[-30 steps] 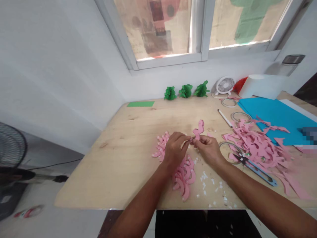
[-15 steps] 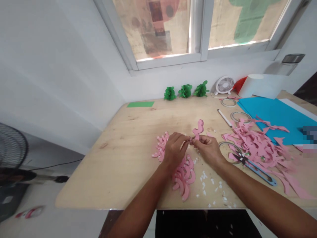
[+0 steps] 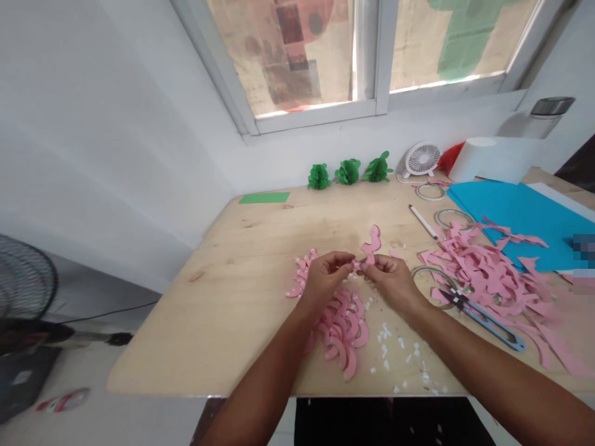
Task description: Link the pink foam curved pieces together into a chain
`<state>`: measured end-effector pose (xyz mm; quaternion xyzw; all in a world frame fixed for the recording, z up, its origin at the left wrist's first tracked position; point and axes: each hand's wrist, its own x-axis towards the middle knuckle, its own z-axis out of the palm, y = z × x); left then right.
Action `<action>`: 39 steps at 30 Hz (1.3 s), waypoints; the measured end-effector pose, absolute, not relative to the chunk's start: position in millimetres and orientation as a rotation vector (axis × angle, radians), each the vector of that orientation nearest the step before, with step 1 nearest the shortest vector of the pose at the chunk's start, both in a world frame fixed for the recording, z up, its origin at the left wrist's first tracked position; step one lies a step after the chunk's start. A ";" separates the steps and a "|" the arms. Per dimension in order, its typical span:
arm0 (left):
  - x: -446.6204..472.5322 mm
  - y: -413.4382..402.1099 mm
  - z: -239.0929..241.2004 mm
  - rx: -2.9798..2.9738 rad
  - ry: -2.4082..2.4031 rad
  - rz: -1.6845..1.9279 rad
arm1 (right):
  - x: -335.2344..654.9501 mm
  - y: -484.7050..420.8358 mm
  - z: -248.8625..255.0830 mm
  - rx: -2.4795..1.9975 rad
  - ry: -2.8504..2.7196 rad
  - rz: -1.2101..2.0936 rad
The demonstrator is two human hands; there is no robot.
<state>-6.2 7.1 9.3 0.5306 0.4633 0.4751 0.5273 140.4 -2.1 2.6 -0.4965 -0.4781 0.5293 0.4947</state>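
Observation:
Over the middle of the wooden table (image 3: 232,291), my left hand (image 3: 323,280) and my right hand (image 3: 393,280) meet, fingers pinched. My right hand pinches the lower end of a wavy pink paper strip (image 3: 372,243) that sticks up from the fingers. My left fingertips pinch at the same end, on something too small to make out. Below my hands lies a pile of curved pink paper pieces (image 3: 341,325), and small white paper bits (image 3: 395,353) are scattered near the front edge.
A heap of pink offcuts (image 3: 488,275) and blue-handled scissors (image 3: 488,319) lie to the right, by tape rings (image 3: 449,217), a white pen (image 3: 422,221) and a blue sheet (image 3: 520,217). Three green paper flowers (image 3: 348,171), a small white fan (image 3: 422,159) and a green card (image 3: 264,197) sit at the back.
My hands have stayed together at the strip's end, with only slight finger movement. The view has shifted a little.

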 end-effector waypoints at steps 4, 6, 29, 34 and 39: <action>-6.0 6.7 12.8 1.140 1.053 1.133 | 140.3 -3.2 3.8 -1.201 -1.198 1.289; -5.7 6.3 13.4 1.108 1.037 1.142 | 140.9 -3.1 3.5 -1.220 -1.237 1.259; -10.4 5.6 14.1 1.473 1.065 1.184 | 146.3 -1.1 3.5 -1.319 -1.395 1.068; -10.8 3.5 10.6 1.777 1.215 1.235 | 146.1 -4.2 3.3 -1.306 -1.455 0.855; -9.7 1.9 9.0 1.955 1.227 1.201 | 142.0 -7.5 1.8 -1.266 -1.599 0.902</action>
